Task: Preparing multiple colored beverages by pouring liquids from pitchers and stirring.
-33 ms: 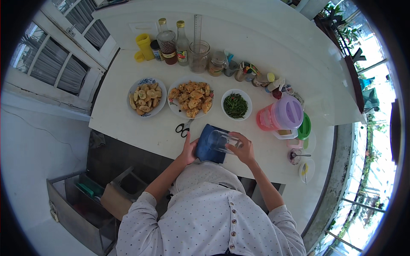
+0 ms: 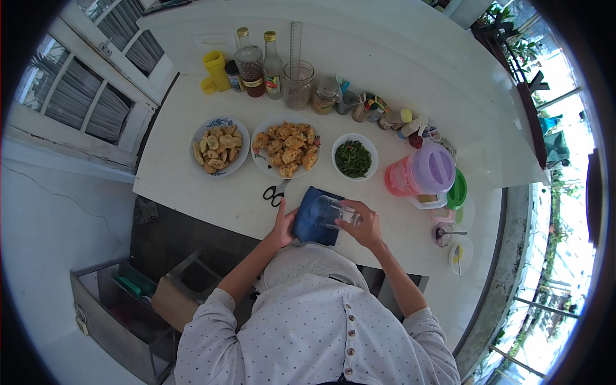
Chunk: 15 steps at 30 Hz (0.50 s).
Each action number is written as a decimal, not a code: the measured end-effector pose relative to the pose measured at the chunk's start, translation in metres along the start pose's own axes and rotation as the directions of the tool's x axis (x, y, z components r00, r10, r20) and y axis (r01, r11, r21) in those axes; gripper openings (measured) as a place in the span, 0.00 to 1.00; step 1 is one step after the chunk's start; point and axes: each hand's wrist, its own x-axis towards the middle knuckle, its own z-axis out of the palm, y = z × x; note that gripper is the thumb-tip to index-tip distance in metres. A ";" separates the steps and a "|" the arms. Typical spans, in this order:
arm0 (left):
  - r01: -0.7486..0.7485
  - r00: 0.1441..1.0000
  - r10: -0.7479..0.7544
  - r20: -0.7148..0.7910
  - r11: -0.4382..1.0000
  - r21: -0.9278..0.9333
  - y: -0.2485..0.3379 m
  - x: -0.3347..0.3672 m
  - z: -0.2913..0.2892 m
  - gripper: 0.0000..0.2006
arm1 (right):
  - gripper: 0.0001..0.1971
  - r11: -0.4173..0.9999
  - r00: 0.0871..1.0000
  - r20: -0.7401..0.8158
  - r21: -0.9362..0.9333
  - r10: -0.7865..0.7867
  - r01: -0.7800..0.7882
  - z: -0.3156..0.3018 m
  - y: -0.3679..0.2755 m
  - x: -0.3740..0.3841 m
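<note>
My right hand (image 2: 364, 226) grips a clear drinking glass (image 2: 328, 210) by its base end. The glass lies tilted on its side, its mouth toward the left, over a blue folded cloth (image 2: 309, 230). My left hand (image 2: 283, 228) holds the cloth by its left edge, thumb pointing up and the other fingers mostly hidden beneath. Just beyond the left hand lies a pair of black-handled scissors (image 2: 276, 192), touched by neither hand.
Beyond my hands stand a plate of fried slices (image 2: 217, 149), a plate of golden fritters (image 2: 287, 150) and a bowl of green vegetables (image 2: 353, 159). Bottles and jars line the back wall. At right is a pink pitcher (image 2: 401, 176) with a purple lid (image 2: 435, 168).
My right hand and the glass have shifted very slightly, the glass turning a little over the blue cloth. My left hand stays in place.
</note>
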 end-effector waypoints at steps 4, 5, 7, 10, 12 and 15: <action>0.005 1.000 -0.006 0.012 0.998 0.059 0.002 -0.001 0.005 0.48 | 0.21 0.833 0.913 0.273 -0.390 -0.302 0.392 0.013 -0.016 0.001; 0.006 1.000 -0.008 0.030 0.997 0.077 0.002 -0.002 0.005 0.49 | 0.21 0.833 0.913 0.274 -0.389 -0.303 0.393 0.018 -0.014 0.001; 0.017 0.999 -0.020 0.044 0.998 0.061 0.002 -0.003 0.003 0.50 | 0.21 0.818 0.909 0.277 -0.408 -0.312 0.406 0.029 -0.008 0.003; 0.024 0.999 -0.027 0.041 0.998 0.061 0.006 -0.003 0.005 0.51 | 0.20 0.879 0.936 0.233 -0.343 -0.264 0.333 0.030 -0.004 0.012; 0.022 0.999 -0.024 0.026 0.997 0.078 0.009 -0.003 0.010 0.52 | 0.19 0.911 0.948 0.162 -0.273 -0.273 0.309 0.028 0.000 0.014; 0.033 0.998 -0.038 0.043 0.994 0.107 0.011 -0.003 0.014 0.53 | 0.18 0.974 0.988 0.043 -0.169 -0.148 0.153 0.026 0.003 0.018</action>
